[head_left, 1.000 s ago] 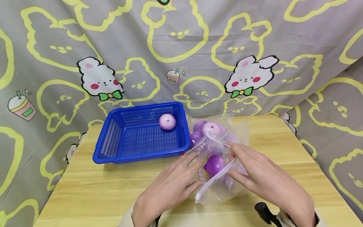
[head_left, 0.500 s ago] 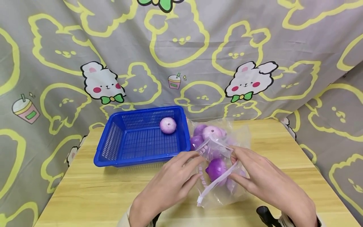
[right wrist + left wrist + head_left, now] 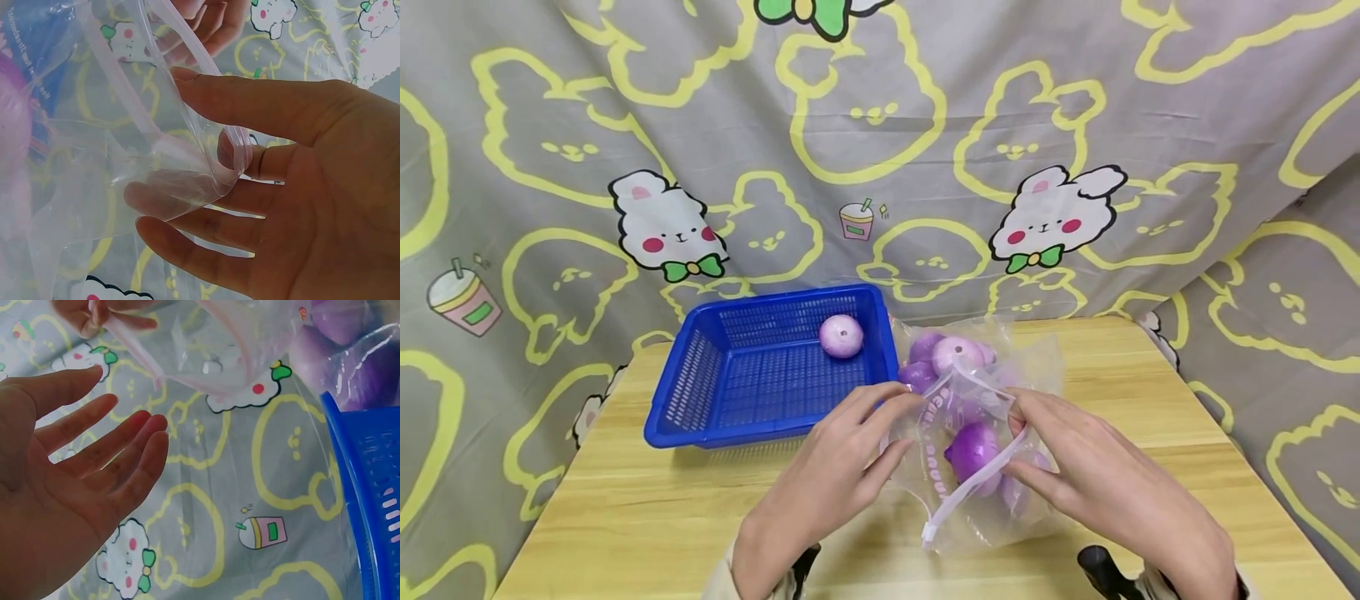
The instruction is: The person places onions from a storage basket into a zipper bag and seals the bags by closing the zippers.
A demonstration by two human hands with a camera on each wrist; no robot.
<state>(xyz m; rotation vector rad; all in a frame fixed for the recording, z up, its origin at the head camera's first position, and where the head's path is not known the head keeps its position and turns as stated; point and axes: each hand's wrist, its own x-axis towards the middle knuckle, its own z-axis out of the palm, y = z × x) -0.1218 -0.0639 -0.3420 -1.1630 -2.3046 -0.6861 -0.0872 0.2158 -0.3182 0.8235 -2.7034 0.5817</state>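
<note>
A clear zip-top bag [image 3: 936, 467] lies on the table with several purple onions inside. One onion [image 3: 973, 454] shows at its mouth, below a paler onion [image 3: 957, 356]. My right hand [image 3: 1093, 467] holds the bag's right rim between thumb and fingers; in the right wrist view the rim [image 3: 236, 150] passes among the fingers. My left hand [image 3: 835, 467] hovers at the bag's left side, fingers loosely extended; the left wrist view shows its palm [image 3: 75, 481] holding nothing. The white slider [image 3: 929, 531] sits at the near end of the zip.
A blue plastic basket [image 3: 658, 421] stands left of the bag, with one pale purple onion [image 3: 841, 336] in its back right corner. A patterned grey curtain [image 3: 917, 150] hangs behind the wooden table [image 3: 625, 508]. A black strap mount [image 3: 1097, 567] shows at my right wrist.
My left hand has drawn back leftward from the bag's mouth, and the bag's left rim has spread wider. My right hand keeps its hold. The head view has shifted slightly.
</note>
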